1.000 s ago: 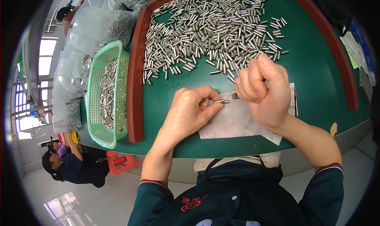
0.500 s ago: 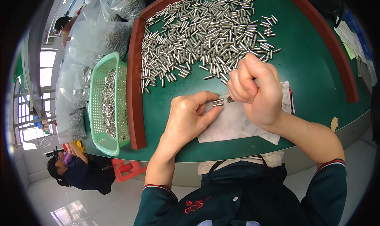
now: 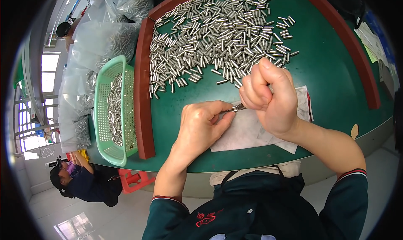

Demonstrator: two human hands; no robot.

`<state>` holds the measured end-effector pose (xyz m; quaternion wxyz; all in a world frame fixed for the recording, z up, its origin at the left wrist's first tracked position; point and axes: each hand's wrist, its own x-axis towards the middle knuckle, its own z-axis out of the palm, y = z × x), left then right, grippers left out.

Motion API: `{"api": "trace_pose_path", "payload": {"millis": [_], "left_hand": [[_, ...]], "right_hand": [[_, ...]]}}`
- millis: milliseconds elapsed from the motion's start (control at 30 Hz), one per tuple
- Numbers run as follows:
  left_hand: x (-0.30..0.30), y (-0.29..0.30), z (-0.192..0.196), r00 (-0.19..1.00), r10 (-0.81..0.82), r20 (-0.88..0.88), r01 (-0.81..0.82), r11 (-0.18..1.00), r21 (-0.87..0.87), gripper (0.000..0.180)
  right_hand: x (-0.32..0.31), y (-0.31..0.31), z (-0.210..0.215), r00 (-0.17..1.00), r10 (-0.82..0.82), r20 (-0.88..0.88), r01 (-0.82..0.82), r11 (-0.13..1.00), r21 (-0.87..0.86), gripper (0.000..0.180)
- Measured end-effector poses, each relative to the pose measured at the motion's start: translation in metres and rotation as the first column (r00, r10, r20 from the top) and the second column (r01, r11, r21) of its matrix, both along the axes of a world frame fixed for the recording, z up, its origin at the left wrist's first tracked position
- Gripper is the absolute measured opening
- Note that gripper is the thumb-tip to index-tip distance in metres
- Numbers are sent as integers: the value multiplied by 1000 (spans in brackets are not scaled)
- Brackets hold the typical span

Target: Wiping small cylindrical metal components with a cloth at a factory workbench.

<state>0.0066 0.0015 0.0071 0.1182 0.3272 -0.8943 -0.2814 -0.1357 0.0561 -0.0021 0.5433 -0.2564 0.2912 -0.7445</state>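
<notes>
My left hand (image 3: 199, 124) is closed in a pinch, with small shiny metal pins (image 3: 234, 109) between thumb and forefinger. How many pins it holds is hard to tell. My right hand (image 3: 273, 99) is curled into a fist just to the right. A small dark tip (image 3: 241, 107) pokes out from under its fingers and meets the pins; the rest of what it grips is hidden. Below both hands lies a stained white cloth (image 3: 239, 136). Beyond them a large heap of loose metal pins (image 3: 218, 34) spreads over the green tabletop (image 3: 327, 68).
Red-brown raised edging (image 3: 145, 93) borders the table on the left, and another red-brown strip (image 3: 352, 51) curves along the right. A green plastic basket (image 3: 100, 126) holding more pins stands left of the edging, beside clear bags of pins (image 3: 90, 42). Another person (image 3: 79, 183) sits at lower left.
The pins in my left hand and the dark tip under my right hand have come together; a small gap showed between them before. Both hands have barely moved.
</notes>
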Motion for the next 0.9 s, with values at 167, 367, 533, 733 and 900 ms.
{"api": "trace_pose_path", "payload": {"millis": [167,367,533,733,900], "left_hand": [[-1,1,1,1000,-1,-15,1,1000,5,9],[-1,1,0,1000,-3,-22,3,1000,4,8],[0,2,0,1000,-13,-28,13,1000,-2,7],[-1,1,-1,999,-18,-37,18,1000,-9,7],[0,1,0,999,-17,-35,17,1000,-6,7]], "right_hand": [[0,0,1,1000,-6,-12,6,1000,8,43],[1,0,0,1000,-1,-10,1,1000,10,43],[3,0,0,999,-12,-32,13,1000,17,44],[2,1,1,999,-19,-35,20,1000,12,44],[4,1,2,998,-30,-58,31,999,8,44]]}}
